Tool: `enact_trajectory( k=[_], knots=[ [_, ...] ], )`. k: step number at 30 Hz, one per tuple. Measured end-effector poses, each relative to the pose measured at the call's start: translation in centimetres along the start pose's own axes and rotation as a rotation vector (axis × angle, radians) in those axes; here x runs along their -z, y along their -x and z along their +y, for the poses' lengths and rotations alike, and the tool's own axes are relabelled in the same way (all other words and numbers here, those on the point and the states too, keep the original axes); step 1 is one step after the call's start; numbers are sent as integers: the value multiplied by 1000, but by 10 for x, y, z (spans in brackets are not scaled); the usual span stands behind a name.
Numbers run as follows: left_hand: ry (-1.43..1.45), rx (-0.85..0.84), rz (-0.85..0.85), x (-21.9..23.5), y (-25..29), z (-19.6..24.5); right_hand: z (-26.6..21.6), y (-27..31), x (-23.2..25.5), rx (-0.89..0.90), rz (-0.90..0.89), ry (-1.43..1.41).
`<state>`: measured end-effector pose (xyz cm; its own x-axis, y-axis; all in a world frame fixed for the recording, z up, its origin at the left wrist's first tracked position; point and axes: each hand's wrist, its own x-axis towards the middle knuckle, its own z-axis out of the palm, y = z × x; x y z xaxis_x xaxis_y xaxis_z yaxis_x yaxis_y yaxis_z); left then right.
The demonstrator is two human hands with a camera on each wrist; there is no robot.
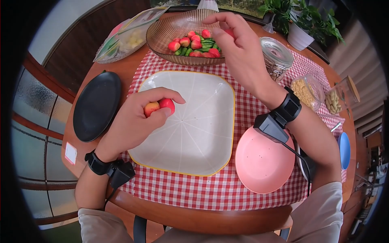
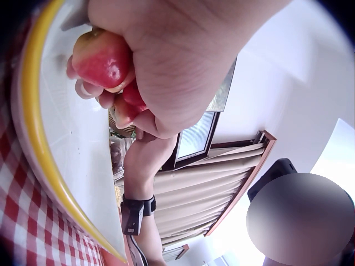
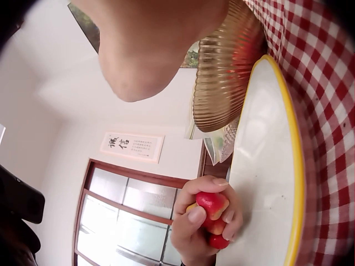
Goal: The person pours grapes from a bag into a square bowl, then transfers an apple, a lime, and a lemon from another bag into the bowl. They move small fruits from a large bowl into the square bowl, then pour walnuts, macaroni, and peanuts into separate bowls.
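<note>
Taking red fruits out of the bowl looks partly done: the left hand [image 1: 139, 121] grips a small cluster of red fruits [image 1: 167, 106] above the white dish [image 1: 190, 139], while more red fruits [image 1: 185, 41] and some green pods [image 1: 184, 51] lie in the ribbed bowl [image 1: 161, 30] behind it. Those in the bowl are the part left, and the cluster is held, not set down. The right hand [image 1: 243, 52] is beside the bowl's right side, its fingers bent, and appears to hold one red fruit, mostly hidden by the thumb and fingers. How much more there is to do beyond this cannot be judged. The head view shows just two fruits in the left grasp; the right wrist view shows at least three, one [image 3: 212, 204] near the thumb and another [image 3: 218, 241] low by the dish. The left wrist view brings out the yellow patch on the nearest fruit [image 2: 102, 58], and shows a curtain [image 2: 213, 180] that its own side of the room holds. The right wrist view shows a wall scroll [image 3: 132, 146] absent from the head view, but no fingertips of the right hand. Only the head view shows the pink plate [image 1: 265, 162] and the black plate [image 1: 97, 107].
</note>
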<state>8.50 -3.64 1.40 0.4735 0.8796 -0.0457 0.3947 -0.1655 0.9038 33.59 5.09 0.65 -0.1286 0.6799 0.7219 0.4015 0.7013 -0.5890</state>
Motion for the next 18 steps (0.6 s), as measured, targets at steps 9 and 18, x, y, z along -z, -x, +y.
enact_trajectory(
  k=[9, 18],
  knots=[
    [-61, -102, -35, 4, -1, -15, 0, -1, -2, 255, 19, 23],
    [-101, -133, -61, 2, 1, -15, 12, -4, 4, 263, -27, 125]
  ],
)
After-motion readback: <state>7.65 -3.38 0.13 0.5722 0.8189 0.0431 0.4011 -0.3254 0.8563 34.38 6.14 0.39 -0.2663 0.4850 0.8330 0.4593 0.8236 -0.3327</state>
